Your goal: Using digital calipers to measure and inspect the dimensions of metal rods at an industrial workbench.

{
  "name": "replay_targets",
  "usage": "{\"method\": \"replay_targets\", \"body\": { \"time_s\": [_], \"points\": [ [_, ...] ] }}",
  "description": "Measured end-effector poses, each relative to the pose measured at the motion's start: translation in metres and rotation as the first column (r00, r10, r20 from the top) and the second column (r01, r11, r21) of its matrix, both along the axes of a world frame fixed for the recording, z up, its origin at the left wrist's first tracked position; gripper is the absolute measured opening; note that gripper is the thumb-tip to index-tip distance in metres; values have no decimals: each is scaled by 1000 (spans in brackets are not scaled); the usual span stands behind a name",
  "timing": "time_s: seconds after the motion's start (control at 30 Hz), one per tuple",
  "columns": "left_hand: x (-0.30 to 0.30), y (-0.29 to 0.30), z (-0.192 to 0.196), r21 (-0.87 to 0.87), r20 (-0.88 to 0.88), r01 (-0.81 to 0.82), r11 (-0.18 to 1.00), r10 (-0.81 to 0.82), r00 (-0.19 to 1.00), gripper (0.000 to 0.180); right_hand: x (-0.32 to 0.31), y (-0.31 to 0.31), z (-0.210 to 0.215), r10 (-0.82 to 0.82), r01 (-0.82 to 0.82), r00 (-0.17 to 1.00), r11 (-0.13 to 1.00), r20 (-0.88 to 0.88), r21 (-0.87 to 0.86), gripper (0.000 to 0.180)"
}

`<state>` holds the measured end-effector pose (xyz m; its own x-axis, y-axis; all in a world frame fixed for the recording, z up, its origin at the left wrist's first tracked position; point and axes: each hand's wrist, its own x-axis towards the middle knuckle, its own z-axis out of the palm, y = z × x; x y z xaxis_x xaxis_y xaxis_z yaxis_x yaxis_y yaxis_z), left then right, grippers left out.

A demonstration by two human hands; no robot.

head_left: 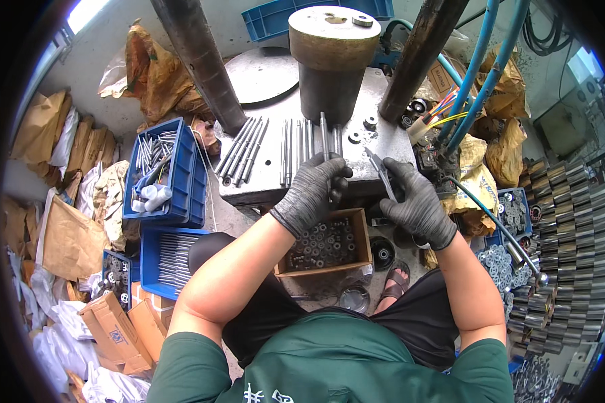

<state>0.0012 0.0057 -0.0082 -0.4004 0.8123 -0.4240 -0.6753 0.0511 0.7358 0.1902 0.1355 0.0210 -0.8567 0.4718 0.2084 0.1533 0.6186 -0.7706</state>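
A slender, shiny steel rod (325,134) rises from the grip of the left hand (312,188), pointing away from the body toward the thick, dark metal column (329,94) beyond. That gloved hand is closed around the rod's nearer part, wrist angled inward, back of the hand toward the viewer and fingers curled over to its right. The right hand (420,201), in a matching dark grey glove, grasps a narrow grey metal tool with a pointed tip (382,173) between thumb and fingers, the tip slanting away and toward the left hand; the two hands stay apart. Both elbows are bent outward, with bare forearms reaching forward.

Just beyond the left hand and to its left, a row of upright-lying steel rods (288,151) and a slanted group of steel rods (243,151) lie on the grey metal table (398,142). Small metal rings (354,137) lie beyond the gap between the hands. Nearer the body, below that gap, sits an open brown cardboard box (362,243) of small dark round parts. Well left of the left hand stands a blue plastic crate (193,158) of metal pieces.

The held rod's near end is hidden in the left glove, the tool's rear is covered by the right hand, so its exact kind is unclear, and the left forearm hides part of the box
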Motion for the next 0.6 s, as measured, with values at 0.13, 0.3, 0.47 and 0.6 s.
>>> {"method": "replay_targets", "body": {
  "time_s": [0.13, 0.3, 0.47, 0.6],
  "points": [
    [-8, -8, 6, -8, 63, -9, 1000, 10, 998, 15, -4, -1, 21, 40, -26, 999, 799, -10, 601, 58],
    [-6, -8, 0, 11, 39, -8, 1000, 8, 999, 13, -8, -2, 22, 21, 13, 999, 765, -45, 644, 45],
    [-4, -7, -2, 31, 3, 12, 999, -12, 1000, 12, -7, 0, 18, 21, 14, 999, 764, -48, 645, 39],
    [-3, -7, -3, 41, -12, 9, 999, -8, 1000, 12, -7, -1, 21, 30, 8, 998, 775, -49, 632, 42]
  ]
}}
